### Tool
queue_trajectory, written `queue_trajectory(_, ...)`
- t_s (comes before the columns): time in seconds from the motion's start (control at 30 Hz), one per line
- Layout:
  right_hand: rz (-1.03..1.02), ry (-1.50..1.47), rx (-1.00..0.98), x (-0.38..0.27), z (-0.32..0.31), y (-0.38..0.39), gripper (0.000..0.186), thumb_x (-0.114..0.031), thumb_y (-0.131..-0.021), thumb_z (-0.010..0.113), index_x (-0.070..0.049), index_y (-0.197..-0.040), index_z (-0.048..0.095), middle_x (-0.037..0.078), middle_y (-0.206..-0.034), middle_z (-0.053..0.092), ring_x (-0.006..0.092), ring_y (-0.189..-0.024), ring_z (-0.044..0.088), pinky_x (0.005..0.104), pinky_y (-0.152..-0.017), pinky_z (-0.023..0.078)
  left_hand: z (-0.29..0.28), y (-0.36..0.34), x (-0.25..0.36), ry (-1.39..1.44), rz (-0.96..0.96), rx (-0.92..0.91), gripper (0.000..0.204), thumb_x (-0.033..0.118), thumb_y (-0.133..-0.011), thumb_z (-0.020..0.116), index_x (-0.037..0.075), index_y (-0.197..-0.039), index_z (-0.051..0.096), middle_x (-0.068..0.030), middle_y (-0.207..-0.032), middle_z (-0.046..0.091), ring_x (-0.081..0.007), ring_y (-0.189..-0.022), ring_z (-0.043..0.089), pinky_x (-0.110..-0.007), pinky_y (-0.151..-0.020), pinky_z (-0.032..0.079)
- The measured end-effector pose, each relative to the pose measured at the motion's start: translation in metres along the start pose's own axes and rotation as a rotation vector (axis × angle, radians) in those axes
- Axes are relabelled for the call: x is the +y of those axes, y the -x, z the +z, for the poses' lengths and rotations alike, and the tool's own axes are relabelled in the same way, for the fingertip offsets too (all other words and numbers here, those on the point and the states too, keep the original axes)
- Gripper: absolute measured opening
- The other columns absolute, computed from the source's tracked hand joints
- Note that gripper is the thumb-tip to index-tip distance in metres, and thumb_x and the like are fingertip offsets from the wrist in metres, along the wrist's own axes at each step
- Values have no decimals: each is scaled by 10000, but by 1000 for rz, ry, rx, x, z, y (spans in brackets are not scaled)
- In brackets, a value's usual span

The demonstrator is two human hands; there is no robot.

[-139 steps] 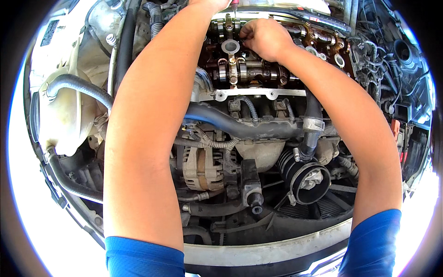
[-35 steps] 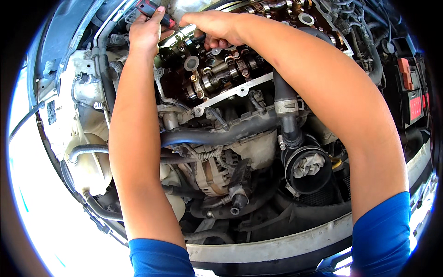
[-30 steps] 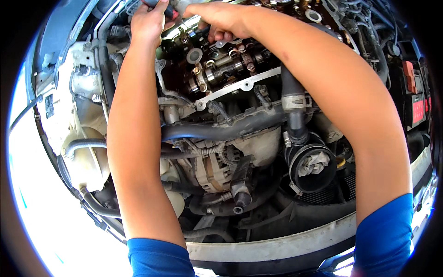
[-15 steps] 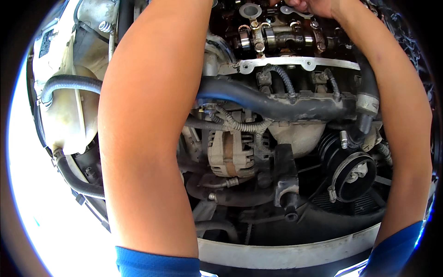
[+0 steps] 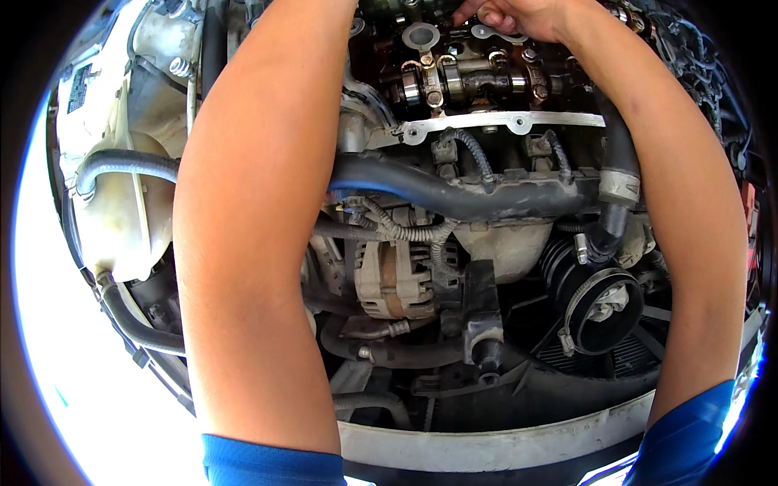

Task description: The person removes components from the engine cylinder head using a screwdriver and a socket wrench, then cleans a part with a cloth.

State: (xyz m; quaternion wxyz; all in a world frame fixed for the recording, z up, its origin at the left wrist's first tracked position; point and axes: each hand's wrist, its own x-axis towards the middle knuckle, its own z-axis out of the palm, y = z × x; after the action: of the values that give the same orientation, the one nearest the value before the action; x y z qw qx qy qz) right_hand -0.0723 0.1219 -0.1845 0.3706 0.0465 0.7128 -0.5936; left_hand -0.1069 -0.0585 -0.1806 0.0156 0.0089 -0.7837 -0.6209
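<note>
At the far left the white coolant tank (image 5: 121, 211) is sitting against the bay's edge, its black hose (image 5: 121, 162) curving beside your left forearm (image 5: 259, 243). That forearm is running up past the picture's top edge, so your left hand is lying out of view and its grip cannot be told. Between your arms, the thick black pipe (image 5: 454, 190) is crossing under the exposed camshaft (image 5: 478, 77). Your right hand (image 5: 519, 14) is curling its fingers down at the top edge, just above the camshaft; whether they are pinching anything cannot be told.
</note>
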Motion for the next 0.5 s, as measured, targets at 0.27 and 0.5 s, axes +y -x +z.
queue_trajectory(0.27,-15,7,2,1,0,-2,500,-544,-895,571,-47,-943,541,134,-667,581,139,-435,422,271,-406,292,-7,0,1,1,-106,-52,213,119,-781,738,-76,-850,688,-125,-711,638,-248,-589,621,-400,-501,536)
queue_trajectory(0.5,0,43,2,0,0,-2,553,-601,-881,552,-57,-980,553,126,-707,571,147,-459,428,280,-411,307,-5,1,3,-175,-2,-33,227,117,-759,744,-78,-867,699,-155,-759,676,-249,-612,630,-392,-552,507)
